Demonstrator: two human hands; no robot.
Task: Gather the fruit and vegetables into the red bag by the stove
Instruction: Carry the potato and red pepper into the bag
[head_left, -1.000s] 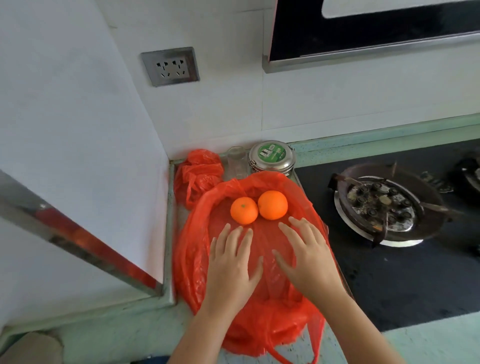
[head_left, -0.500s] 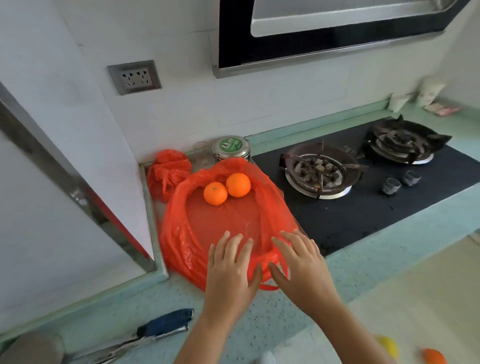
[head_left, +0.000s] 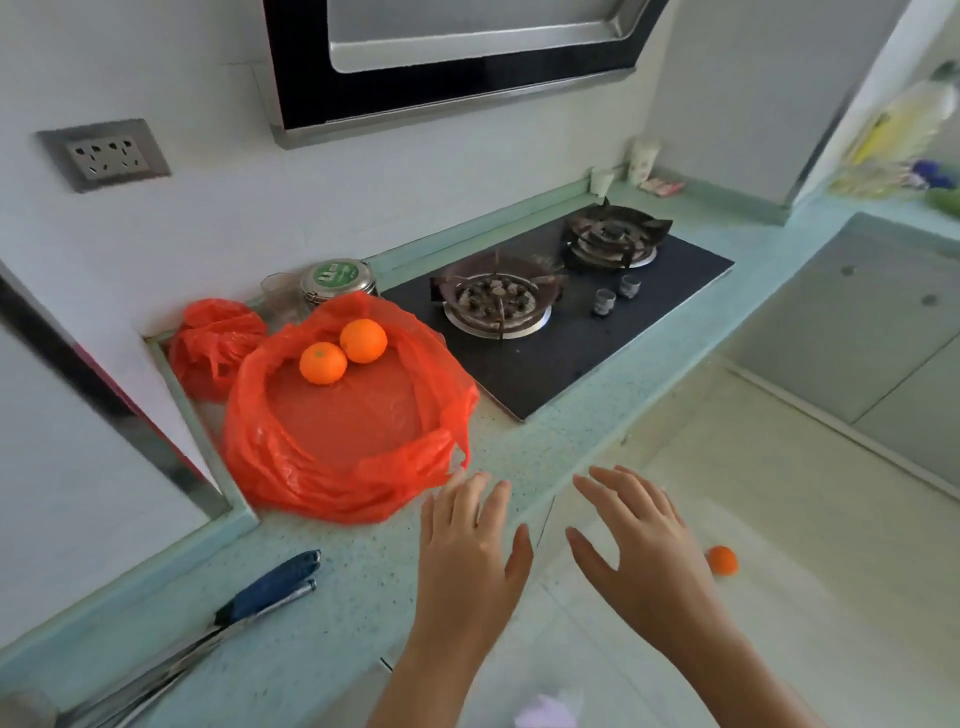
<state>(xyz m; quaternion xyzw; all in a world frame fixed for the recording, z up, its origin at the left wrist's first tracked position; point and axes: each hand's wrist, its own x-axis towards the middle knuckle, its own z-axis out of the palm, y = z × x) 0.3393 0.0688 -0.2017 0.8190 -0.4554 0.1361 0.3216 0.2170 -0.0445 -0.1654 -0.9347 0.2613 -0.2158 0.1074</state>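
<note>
Both hands have come off the red bag (head_left: 332, 431) and pulled back past the counter edge (head_left: 519, 499); left hand (head_left: 470, 551) and right hand (head_left: 641, 545) are spread flat, empty, hovering nearer than the bag; view has swung right, so a loose orange (head_left: 722, 560) on the floor now shows, right of and below the bag; bag sits open on the counter, just left of the stove (head_left: 561, 317); two oranges (head_left: 343, 349) lie touching at its far side; next is probably fetching the floor fruit.
</note>
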